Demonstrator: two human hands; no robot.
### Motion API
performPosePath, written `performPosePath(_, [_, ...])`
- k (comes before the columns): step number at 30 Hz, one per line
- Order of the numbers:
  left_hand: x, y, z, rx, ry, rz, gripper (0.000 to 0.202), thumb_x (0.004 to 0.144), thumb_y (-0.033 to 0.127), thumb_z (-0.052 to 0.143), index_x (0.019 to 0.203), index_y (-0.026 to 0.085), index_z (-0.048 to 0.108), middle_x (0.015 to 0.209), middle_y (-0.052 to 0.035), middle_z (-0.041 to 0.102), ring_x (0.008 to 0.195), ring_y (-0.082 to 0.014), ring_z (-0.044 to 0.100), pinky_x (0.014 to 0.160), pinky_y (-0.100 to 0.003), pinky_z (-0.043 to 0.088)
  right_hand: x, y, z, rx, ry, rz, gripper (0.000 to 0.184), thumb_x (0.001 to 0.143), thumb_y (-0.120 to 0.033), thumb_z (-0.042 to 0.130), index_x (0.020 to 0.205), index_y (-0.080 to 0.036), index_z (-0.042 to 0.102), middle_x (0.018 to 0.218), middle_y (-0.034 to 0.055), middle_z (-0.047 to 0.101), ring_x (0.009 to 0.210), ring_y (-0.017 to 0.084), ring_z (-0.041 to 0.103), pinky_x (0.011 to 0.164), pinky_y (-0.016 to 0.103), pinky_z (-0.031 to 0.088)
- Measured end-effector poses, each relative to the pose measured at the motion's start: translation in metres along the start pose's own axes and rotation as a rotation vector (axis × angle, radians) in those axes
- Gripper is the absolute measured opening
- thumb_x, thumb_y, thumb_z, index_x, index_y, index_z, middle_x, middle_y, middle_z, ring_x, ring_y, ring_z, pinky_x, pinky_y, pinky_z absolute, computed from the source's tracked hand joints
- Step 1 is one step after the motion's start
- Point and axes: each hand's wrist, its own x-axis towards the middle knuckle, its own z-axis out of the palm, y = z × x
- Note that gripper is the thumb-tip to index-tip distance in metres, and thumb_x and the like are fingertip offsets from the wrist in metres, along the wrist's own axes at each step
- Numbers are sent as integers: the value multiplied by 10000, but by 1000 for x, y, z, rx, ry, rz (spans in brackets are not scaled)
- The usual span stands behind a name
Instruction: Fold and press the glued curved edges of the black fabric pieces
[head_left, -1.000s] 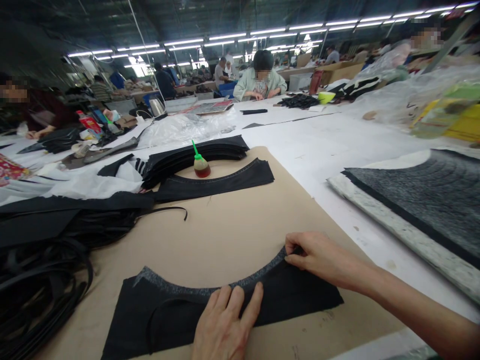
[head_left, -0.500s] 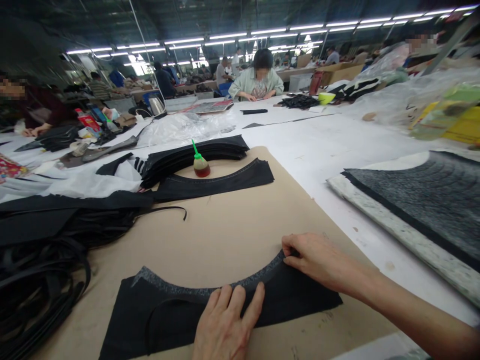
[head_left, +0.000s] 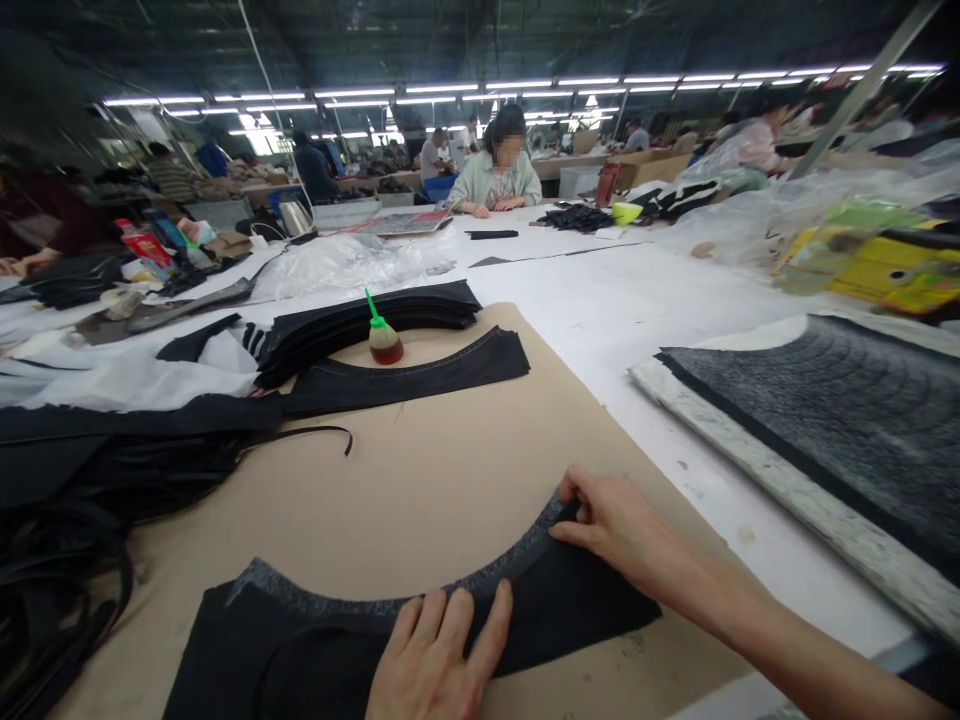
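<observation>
A curved black fabric piece (head_left: 315,650) with a grey inner edge lies on the tan cardboard sheet (head_left: 420,470) in front of me. My left hand (head_left: 435,655) lies flat on its middle, fingers stretched out and pressing the grey edge. My right hand (head_left: 615,525) pinches the right end of that grey edge between thumb and fingers. A thin black strip loops across the fabric by my left hand.
A small glue bottle (head_left: 382,338) with a green nozzle stands beside stacked curved black pieces (head_left: 375,320). Black straps (head_left: 67,500) pile up at the left. A grey textured stack (head_left: 840,420) lies on the right. People work at the far tables.
The view has shifted slightly left and down. My right hand has slid a little along the grey edge toward the left; my left hand stays pressed on the fabric.
</observation>
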Motion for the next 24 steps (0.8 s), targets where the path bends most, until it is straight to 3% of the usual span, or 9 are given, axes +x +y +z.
performPosePath(3, [-1, 0, 4, 3, 24, 11, 486, 911, 282, 499, 1392, 315, 437, 945, -42, 540, 875, -202, 480, 820, -322, 384, -2, 12, 3, 183, 10, -27, 76, 821, -273, 552, 845, -202, 560, 659, -18, 590, 606, 139, 562, 553, 244, 380])
performPosePath(7, [-1, -1, 7, 11, 54, 14, 504, 891, 279, 517, 1388, 317, 439, 945, -43, 548, 891, -213, 478, 828, -334, 365, -2, 22, 5, 272, -26, -54, 143, 875, -297, 451, 816, -202, 540, 639, -23, 570, 574, 133, 569, 528, 237, 405])
performPosePath(24, [0, 0, 7, 8, 77, 11, 486, 883, 237, 494, 1362, 309, 466, 913, -39, 543, 851, -210, 472, 808, -335, 345, 3, 13, 5, 154, 19, -39, 141, 869, -277, 470, 762, -205, 529, 649, -12, 567, 563, 128, 535, 530, 238, 365])
